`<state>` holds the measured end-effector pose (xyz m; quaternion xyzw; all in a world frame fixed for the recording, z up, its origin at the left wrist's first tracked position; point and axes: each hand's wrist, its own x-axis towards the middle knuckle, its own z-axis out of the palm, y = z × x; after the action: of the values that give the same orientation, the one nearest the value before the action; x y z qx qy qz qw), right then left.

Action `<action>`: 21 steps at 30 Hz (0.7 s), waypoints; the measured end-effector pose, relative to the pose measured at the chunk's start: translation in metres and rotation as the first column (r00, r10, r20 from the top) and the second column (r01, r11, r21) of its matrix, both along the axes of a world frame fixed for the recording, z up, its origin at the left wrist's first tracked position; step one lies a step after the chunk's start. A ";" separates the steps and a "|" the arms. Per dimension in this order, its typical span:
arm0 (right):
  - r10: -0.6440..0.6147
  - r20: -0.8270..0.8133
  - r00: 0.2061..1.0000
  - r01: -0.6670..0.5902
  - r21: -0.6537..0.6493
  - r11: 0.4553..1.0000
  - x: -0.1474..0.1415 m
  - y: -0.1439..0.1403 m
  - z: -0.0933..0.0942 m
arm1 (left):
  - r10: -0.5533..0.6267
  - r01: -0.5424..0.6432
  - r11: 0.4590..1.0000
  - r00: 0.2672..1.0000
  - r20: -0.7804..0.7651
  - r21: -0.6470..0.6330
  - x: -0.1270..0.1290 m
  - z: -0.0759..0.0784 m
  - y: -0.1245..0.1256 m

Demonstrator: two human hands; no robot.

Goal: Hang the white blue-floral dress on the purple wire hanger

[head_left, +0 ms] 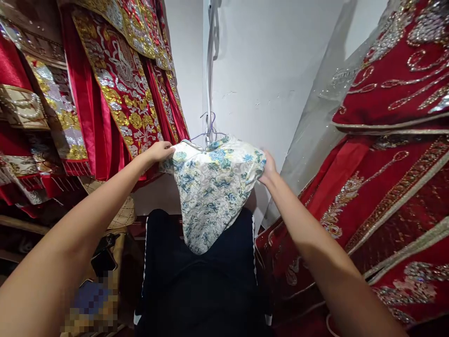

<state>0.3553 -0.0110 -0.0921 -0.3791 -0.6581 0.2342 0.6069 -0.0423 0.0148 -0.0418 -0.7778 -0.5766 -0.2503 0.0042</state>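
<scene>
A pale floral dress [213, 187] with blue and green flowers hangs on a thin wire hanger [206, 133] from a white cord [210, 70] against the wall. My left hand [159, 150] grips the dress at its left shoulder. My right hand [268, 168] grips its right shoulder edge. Both arms reach up and forward. The dress hangs down over my dark trousers [199, 281].
Red garments with gold and silver embroidery [115, 84] hang close on the left. More red beaded gowns [396, 164] crowd the right, with a sheer sparkly fabric [315, 126] beside them. A white wall [266, 70] stands behind. A woven item [122, 215] sits low left.
</scene>
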 end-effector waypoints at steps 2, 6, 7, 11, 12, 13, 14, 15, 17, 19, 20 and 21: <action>0.115 -0.084 0.990 -0.123 -0.101 0.987 0.003 -0.001 -0.002 | 0.036 -0.036 0.999 0.999 -0.021 -0.022 -0.003 0.001 0.001; 0.239 -0.291 0.927 -0.295 -0.168 0.941 0.001 0.003 0.015 | 0.074 -0.070 0.990 0.997 -0.025 0.123 0.004 0.018 0.000; 0.219 -0.311 0.925 -0.268 -0.124 0.955 -0.001 0.003 0.022 | 0.057 -0.051 0.982 0.998 -0.026 0.180 0.008 0.025 -0.003; 0.093 -0.325 0.941 -0.075 0.067 0.995 -0.021 -0.027 0.040 | -0.048 0.030 0.930 0.998 0.040 0.365 0.033 0.056 -0.026; 0.069 -0.304 0.950 -0.039 0.105 0.994 -0.030 -0.043 0.038 | -0.079 0.043 0.932 0.993 0.086 0.359 0.040 0.062 -0.033; 0.052 -0.269 0.962 -0.013 0.145 0.989 -0.040 -0.062 0.033 | -0.113 0.063 0.947 0.983 0.144 0.315 0.047 0.067 -0.040; 0.053 -0.185 0.981 -0.021 0.171 0.985 -0.051 -0.083 0.027 | -0.147 0.096 0.967 0.966 0.213 0.235 0.054 0.071 -0.046; 0.073 -0.042 0.996 -0.064 0.178 0.982 -0.062 -0.104 0.018 | -0.176 0.145 0.981 0.942 0.287 0.126 0.060 0.072 -0.051; 0.160 0.341 0.927 -0.221 0.150 0.964 -0.081 -0.141 0.001 | -0.192 0.267 0.955 0.889 0.415 -0.131 0.069 0.070 -0.057; 0.216 0.640 0.737 -0.362 0.105 0.926 -0.092 -0.163 -0.011 | -0.157 0.349 0.879 0.856 0.493 -0.326 0.074 0.059 -0.061; 0.236 0.739 0.631 -0.421 0.070 0.904 -0.095 -0.167 -0.015 | -0.130 0.363 0.850 0.846 0.517 -0.381 0.074 0.051 -0.062; 0.264 0.805 0.531 -0.476 0.026 0.879 -0.096 -0.168 -0.017 | -0.099 0.361 0.836 0.840 0.533 -0.414 0.075 0.044 -0.064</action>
<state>0.2598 -0.1786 -0.1088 -0.2155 -0.9435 0.0876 0.2361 0.0323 -0.0491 0.0019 -0.7281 -0.5015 -0.2802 -0.3740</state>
